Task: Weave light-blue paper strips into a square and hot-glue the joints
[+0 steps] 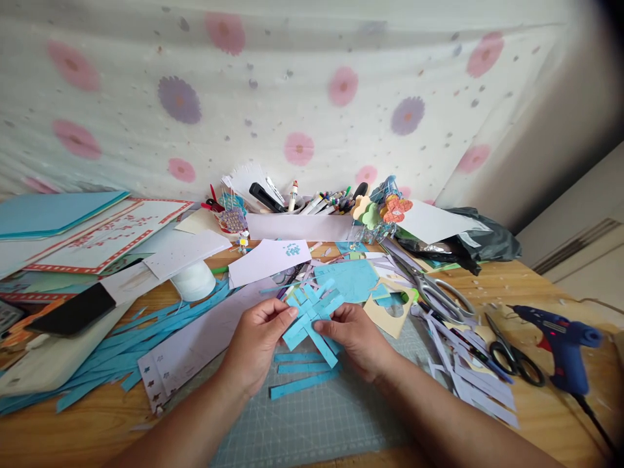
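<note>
Between both hands, above the cutting mat, is a small lattice of woven blue paper strips (309, 316), its loose ends sticking out on several sides. My left hand (260, 331) pinches its left edge between thumb and forefinger. On the other side my right hand (361, 341) grips the right edge, thumb on top and fingers curled behind. Just below the weave, several loose blue strips (305, 383) lie on the grey-green cutting mat (273, 429). Part of the weave's right side is hidden by my right fingers.
A blue glue gun (560, 338), black-handled scissors (514, 354) and larger grey-handled scissors (439, 292) lie at right. Long blue strips (127, 351), a phone (73, 309) and a white spool (194, 281) are at left. Behind stands a white box (302, 227) of pens.
</note>
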